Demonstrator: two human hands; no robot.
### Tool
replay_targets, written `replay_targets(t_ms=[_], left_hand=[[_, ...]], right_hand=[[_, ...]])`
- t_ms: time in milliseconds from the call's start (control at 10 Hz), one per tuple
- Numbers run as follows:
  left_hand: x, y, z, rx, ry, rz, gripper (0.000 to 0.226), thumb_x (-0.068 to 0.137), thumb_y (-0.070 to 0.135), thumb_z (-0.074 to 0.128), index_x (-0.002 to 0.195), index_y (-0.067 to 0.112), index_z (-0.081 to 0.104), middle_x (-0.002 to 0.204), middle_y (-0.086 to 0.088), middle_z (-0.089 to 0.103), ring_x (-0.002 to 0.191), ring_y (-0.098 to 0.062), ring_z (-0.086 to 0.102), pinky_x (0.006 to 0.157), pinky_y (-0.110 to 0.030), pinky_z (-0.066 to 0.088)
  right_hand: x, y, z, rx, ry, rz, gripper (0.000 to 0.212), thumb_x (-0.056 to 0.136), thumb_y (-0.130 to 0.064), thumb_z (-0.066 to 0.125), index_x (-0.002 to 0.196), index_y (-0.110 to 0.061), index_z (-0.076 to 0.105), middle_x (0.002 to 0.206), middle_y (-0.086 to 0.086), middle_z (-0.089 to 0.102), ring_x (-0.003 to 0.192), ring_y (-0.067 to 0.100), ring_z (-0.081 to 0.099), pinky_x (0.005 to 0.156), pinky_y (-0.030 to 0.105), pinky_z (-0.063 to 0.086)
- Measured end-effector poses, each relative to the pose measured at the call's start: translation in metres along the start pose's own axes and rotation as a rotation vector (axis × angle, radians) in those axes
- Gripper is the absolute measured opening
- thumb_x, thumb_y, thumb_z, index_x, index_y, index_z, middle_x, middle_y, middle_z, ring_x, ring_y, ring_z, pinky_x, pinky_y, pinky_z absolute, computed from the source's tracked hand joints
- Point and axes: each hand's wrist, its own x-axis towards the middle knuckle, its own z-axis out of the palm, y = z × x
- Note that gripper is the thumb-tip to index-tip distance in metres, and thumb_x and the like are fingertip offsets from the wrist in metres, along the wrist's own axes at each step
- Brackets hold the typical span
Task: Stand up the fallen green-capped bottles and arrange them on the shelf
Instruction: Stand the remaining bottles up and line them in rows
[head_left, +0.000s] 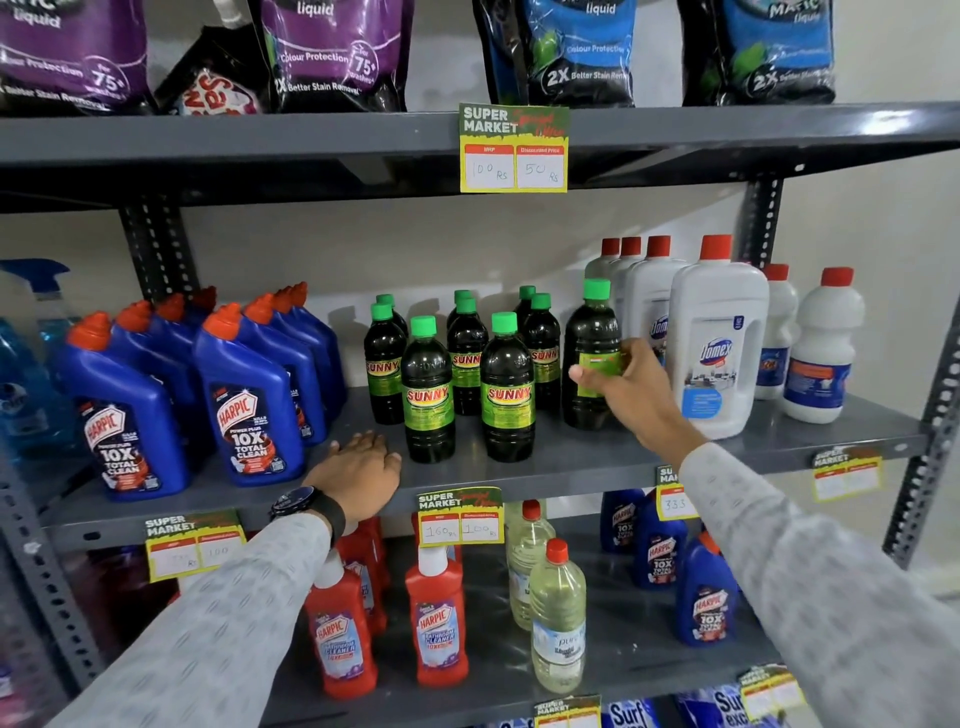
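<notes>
Middle shelf (571, 457) of a grey metal rack, seen from above and in front; green-capped bottles (467, 358) all upright near its centre, dark, with green SUNNY labels, grouped in staggered rows between blue Harpic bottles (244, 400) on the left and white Domex bottles (714, 343) with red caps on the right.

Right hand (623, 389) wrapped around the label band of the rightmost green-capped bottle (592, 358), thumb in front, fingers curled behind and mostly hidden; bottle vertical, base at shelf level, just beside the large Domex bottle; whether base fully seated, cannot tell.

Left hand (358, 467) flat on the shelf front edge, palm down, fingers extended and close together, holding nothing; near the front-left green-capped bottle (428, 395) but apart from it; dark wristwatch (298, 501) at the cuff of a light patterned sleeve.

Yellow price tags (460, 517) clipped along the shelf edges; detergent pouches (332, 52) above; red Harpic bottles (436, 613) and clear bottles (556, 618) below.
</notes>
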Motion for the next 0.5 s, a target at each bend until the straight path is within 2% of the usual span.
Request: replay_targets(t_ms=[100,200,300,400,500], left_hand=[[-0.001,0.001,-0.002,0.002,-0.005,-0.003,0.063,0.106,0.040,0.016,0.161,0.008,0.018,0.171,-0.012,0.013,0.159,-0.023,0.010,0.129,-0.045,0.005],[-0.001,0.001,-0.002,0.000,-0.008,-0.002,0.063,0.106,0.040,0.016,0.161,0.008,0.017,0.171,-0.011,0.012,0.159,-0.023,0.010,0.129,-0.045,0.004],[-0.001,0.001,-0.001,0.001,-0.011,-0.003,0.064,0.106,0.040,0.016,0.161,0.008,0.017,0.171,-0.011,0.012,0.159,-0.023,0.010,0.129,-0.045,0.004],[-0.001,0.000,-0.001,-0.001,-0.011,-0.004,0.063,0.106,0.040,0.017,0.161,0.008,0.018,0.171,-0.011,0.013,0.159,-0.024,0.010,0.129,-0.045,0.005],[-0.001,0.001,-0.001,0.000,-0.005,0.000,0.063,0.106,0.040,0.017,0.160,0.008,0.019,0.171,-0.012,0.014,0.159,-0.024,0.011,0.129,-0.046,0.005]], right_hand=[[-0.003,0.013,0.005,-0.026,-0.003,-0.004,0.065,0.070,-0.052,0.087,0.116,-0.021,0.054,0.106,-0.008,0.069,0.100,0.014,0.066,0.078,0.029,0.051],[-0.005,0.019,0.006,-0.061,-0.037,0.000,0.065,0.071,-0.050,0.088,0.117,-0.022,0.051,0.109,-0.006,0.069,0.103,0.017,0.066,0.088,0.037,0.055],[-0.010,0.022,0.009,-0.051,-0.027,0.005,0.064,0.073,-0.046,0.089,0.117,-0.023,0.049,0.111,-0.004,0.068,0.106,0.018,0.066,0.087,0.032,0.053],[-0.015,0.019,0.010,-0.085,-0.035,0.003,0.072,0.069,-0.055,0.088,0.120,-0.024,0.048,0.110,-0.008,0.065,0.104,0.015,0.064,0.081,0.026,0.048],[-0.009,0.007,0.003,-0.081,-0.108,0.036,0.089,0.073,-0.071,0.077,0.139,-0.021,0.045,0.120,-0.007,0.058,0.110,0.015,0.056,0.090,0.032,0.044]])
